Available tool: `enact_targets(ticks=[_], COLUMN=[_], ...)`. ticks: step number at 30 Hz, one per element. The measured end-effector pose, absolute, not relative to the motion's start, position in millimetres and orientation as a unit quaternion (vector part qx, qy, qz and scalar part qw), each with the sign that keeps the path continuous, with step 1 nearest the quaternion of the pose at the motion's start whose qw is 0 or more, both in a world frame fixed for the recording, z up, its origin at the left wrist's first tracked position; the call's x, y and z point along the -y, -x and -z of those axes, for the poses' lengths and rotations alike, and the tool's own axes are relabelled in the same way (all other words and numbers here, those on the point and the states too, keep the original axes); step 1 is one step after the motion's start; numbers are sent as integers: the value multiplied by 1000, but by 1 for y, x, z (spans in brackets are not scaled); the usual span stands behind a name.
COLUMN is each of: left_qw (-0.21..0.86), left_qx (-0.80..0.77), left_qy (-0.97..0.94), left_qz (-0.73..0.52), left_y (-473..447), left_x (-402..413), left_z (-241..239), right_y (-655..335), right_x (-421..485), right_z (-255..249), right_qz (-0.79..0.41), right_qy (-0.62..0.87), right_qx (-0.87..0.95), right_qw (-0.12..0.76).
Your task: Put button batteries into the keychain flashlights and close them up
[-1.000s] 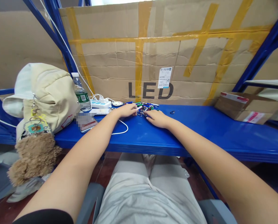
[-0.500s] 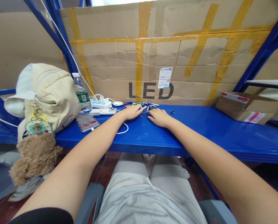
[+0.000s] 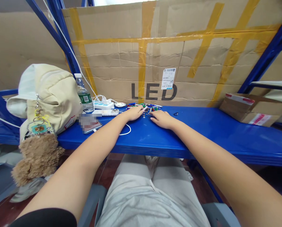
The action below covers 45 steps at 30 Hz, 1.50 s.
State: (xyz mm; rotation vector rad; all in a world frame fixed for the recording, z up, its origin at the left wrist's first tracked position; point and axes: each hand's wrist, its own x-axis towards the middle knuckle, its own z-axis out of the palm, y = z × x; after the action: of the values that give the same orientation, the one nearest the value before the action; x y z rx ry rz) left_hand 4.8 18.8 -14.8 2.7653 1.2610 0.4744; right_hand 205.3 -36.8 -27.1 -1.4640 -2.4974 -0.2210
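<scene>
A pile of small slim pieces [image 3: 155, 106] in blue, red, green and silver lies near the back of the blue table; their exact kind is too small to tell. My left hand [image 3: 134, 113] reaches in from the left, its fingertips closed on a slim silvery piece [image 3: 144, 109]. At the pile's right front edge, my right hand [image 3: 162, 119] rests low over the tabletop, thumb apart from the fingers. Tiny pieces lie between the two hands. A small dark loop [image 3: 175, 113] sits alone to the right of my right hand.
On the blue table [image 3: 202, 132], phones [image 3: 108, 112], a white power strip [image 3: 103, 105], a cable and a water bottle [image 3: 85, 97] stand left. A cream bag [image 3: 53, 94] fills the left end. A cardboard box [image 3: 254, 108] sits right; a large cardboard sheet [image 3: 119, 63] backs the table.
The silvery piece at my left fingertips has shifted slightly and small pieces between the hands lie differently. Both hands stay in nearly the same place; the view has moved a little.
</scene>
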Motion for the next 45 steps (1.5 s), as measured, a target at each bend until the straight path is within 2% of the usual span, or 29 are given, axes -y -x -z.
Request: enact_targets(ticks=[3, 8, 12, 15, 30, 34, 37, 40, 45], left_qw=[39, 52, 72, 70, 94, 171, 220, 226, 94], left_qx=[-394, -395, -396, -387, -338, -313, -311, -349, -365], left_qy=[-909, -910, -910, -913, -934, -929, -912, -888, -913], left_qz=[-129, -111, -101, -112, -64, -95, -151, -197, -155], left_y=[-14, -14, -11, -11, -19, -17, -8, 5, 21], left_x=[-18, -10, 0, 2, 18, 18, 10, -2, -17], left_z=[17, 13, 7, 6, 5, -1, -4, -4, -3], right_y=[-212, -254, -292, -303, -288, -275, -255, -230, -199], right_x=[34, 23, 12, 9, 18, 26, 34, 43, 48], right_z=[21, 11, 12, 14, 15, 17, 18, 18, 23], right_qz=[53, -26, -15, -38, -63, -79, -54, -38, 22], right_qy=[504, 551, 585, 606, 623, 616, 592, 531, 416], right_qx=[837, 708, 612, 574, 612, 640, 697, 792, 892], right_qw=[204, 441, 532, 549, 483, 452, 401, 298, 172])
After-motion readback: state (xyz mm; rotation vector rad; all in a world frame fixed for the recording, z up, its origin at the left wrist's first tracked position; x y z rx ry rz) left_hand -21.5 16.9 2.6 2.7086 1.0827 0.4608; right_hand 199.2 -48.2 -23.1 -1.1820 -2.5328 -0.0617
